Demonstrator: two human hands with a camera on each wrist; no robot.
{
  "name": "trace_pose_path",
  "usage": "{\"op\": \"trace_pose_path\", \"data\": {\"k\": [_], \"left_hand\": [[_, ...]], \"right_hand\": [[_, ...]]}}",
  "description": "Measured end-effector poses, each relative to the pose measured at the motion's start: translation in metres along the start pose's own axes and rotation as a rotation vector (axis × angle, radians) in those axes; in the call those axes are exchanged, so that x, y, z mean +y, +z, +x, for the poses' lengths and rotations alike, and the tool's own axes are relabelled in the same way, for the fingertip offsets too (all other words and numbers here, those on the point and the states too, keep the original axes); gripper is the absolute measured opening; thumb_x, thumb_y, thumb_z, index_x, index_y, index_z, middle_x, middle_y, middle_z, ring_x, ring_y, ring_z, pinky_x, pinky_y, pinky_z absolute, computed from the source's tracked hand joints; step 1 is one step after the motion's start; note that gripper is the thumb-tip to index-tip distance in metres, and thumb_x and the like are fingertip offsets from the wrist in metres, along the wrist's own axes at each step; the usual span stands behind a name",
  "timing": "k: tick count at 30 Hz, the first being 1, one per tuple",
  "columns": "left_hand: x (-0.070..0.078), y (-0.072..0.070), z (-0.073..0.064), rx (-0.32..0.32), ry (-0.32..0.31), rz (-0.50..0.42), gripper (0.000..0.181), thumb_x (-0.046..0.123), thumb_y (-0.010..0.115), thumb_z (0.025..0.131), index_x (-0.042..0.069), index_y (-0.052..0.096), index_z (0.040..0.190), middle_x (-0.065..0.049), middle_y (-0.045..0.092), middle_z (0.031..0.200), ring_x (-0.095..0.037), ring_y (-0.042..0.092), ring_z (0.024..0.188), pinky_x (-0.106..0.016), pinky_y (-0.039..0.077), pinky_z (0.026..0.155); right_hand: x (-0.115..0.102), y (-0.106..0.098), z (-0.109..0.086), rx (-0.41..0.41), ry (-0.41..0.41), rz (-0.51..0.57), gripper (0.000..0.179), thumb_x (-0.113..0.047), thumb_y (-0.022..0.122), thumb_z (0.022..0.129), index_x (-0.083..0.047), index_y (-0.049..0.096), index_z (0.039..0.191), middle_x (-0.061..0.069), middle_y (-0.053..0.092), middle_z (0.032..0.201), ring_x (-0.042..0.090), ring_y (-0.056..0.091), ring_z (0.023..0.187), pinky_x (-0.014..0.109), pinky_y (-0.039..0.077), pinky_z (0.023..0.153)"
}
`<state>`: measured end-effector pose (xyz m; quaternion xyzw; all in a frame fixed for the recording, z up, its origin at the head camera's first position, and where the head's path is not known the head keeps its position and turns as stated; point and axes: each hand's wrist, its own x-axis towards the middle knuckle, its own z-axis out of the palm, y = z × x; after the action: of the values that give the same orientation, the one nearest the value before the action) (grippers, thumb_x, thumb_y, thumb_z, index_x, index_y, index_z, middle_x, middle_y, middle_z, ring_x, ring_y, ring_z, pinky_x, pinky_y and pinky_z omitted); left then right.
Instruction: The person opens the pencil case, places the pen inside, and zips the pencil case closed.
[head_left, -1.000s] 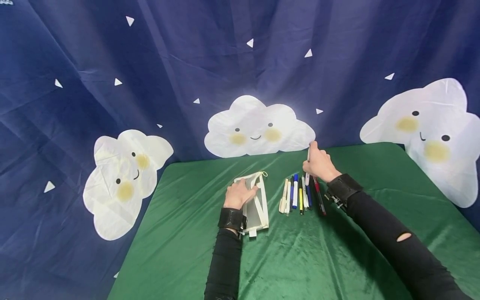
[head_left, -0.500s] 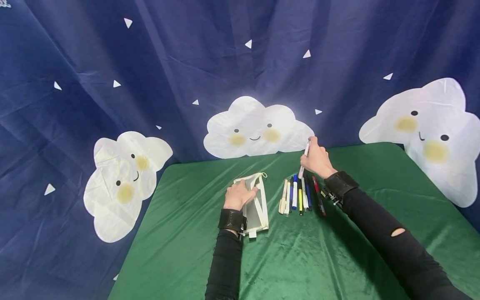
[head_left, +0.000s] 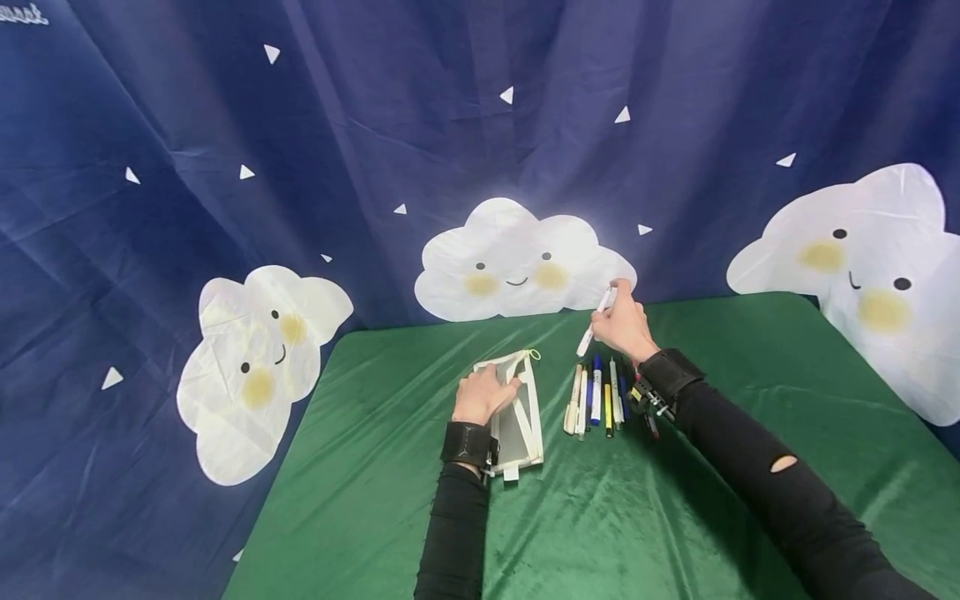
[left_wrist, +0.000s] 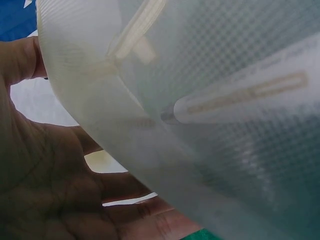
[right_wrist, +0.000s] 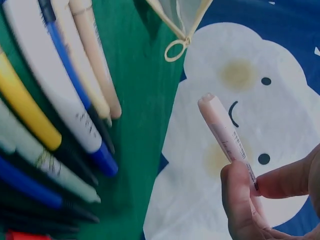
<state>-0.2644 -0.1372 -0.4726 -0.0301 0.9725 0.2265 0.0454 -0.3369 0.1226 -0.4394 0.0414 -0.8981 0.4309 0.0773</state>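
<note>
My left hand [head_left: 480, 395] holds a translucent mesh pencil pouch [head_left: 517, 437] with a pale zip edge, which lies on the table. In the left wrist view the thumb and fingers lie along the pouch's edge, and a white pen [left_wrist: 245, 95] shows through the mesh. My right hand [head_left: 624, 323] pinches a pale pink pen [right_wrist: 222, 127] between thumb and fingers, tilted and raised past the far ends of the pens. A row of several pens lies beneath it, among them a white marker with a blue cap [head_left: 597, 392], a yellow pen [head_left: 609, 408] and a beige pen [head_left: 572, 410].
A green cloth [head_left: 390, 467] covers the table. Its far edge meets a dark blue curtain [head_left: 450, 100] with white clouds [head_left: 517, 292]. A red and dark pen [head_left: 654, 427] lies partly hidden under my right wrist strap [head_left: 670, 375].
My right hand has lifted the pale pink pen from the row and moved it slightly left, its lower end swinging toward the pouch. The left hand has stayed on the pouch.
</note>
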Motion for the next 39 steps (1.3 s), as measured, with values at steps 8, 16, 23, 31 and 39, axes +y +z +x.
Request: {"op": "trace_pose_path", "data": {"k": [8, 16, 23, 31, 39], "left_hand": [[0.001, 0.001, 0.002, -0.019, 0.013, 0.005, 0.068, 0.049, 0.051, 0.094, 0.002, 0.054, 0.144, -0.028, 0.061, 0.139, -0.051, 0.056, 0.129, -0.058, 0.047, 0.107], [0.000, -0.001, 0.003, -0.019, 0.004, 0.006, 0.067, 0.048, 0.051, 0.094, 0.003, 0.054, 0.143, -0.028, 0.061, 0.138, -0.052, 0.057, 0.128, -0.057, 0.048, 0.106], [0.000, -0.002, 0.002, -0.014, -0.008, 0.008, 0.066, 0.049, 0.052, 0.094, 0.004, 0.055, 0.142, -0.029, 0.061, 0.138, -0.052, 0.057, 0.127, -0.057, 0.049, 0.105], [-0.001, 0.003, 0.006, -0.015, -0.007, 0.008, 0.066, 0.049, 0.053, 0.094, 0.004, 0.057, 0.141, -0.029, 0.063, 0.135, -0.052, 0.059, 0.124, -0.057, 0.050, 0.102], [-0.003, 0.000, 0.005, -0.009, -0.005, 0.016, 0.067, 0.050, 0.052, 0.093, 0.003, 0.057, 0.140, -0.029, 0.063, 0.135, -0.051, 0.060, 0.123, -0.056, 0.051, 0.102]], "right_hand": [[-0.005, 0.017, -0.004, -0.050, 0.035, 0.094, 0.069, -0.012, 0.059, 0.095, -0.002, 0.023, 0.154, 0.024, 0.076, 0.102, 0.035, 0.073, 0.086, 0.031, 0.050, 0.075], [-0.012, 0.037, -0.007, -0.089, 0.035, 0.203, 0.065, -0.005, 0.058, 0.097, -0.002, 0.023, 0.152, 0.031, 0.073, 0.103, 0.020, 0.076, 0.070, 0.036, 0.064, 0.072], [-0.020, 0.048, -0.009, -0.108, 0.052, 0.229, 0.066, -0.004, 0.060, 0.096, -0.004, 0.024, 0.151, 0.031, 0.073, 0.103, 0.022, 0.077, 0.071, 0.032, 0.063, 0.069], [-0.023, 0.059, -0.013, -0.138, 0.044, 0.228, 0.065, -0.003, 0.061, 0.095, -0.003, 0.025, 0.150, 0.031, 0.073, 0.102, 0.023, 0.076, 0.072, 0.035, 0.063, 0.070], [-0.030, 0.075, -0.020, -0.194, 0.027, 0.218, 0.065, -0.006, 0.062, 0.096, -0.005, 0.027, 0.150, 0.026, 0.075, 0.098, 0.021, 0.075, 0.070, 0.036, 0.062, 0.072]]}}
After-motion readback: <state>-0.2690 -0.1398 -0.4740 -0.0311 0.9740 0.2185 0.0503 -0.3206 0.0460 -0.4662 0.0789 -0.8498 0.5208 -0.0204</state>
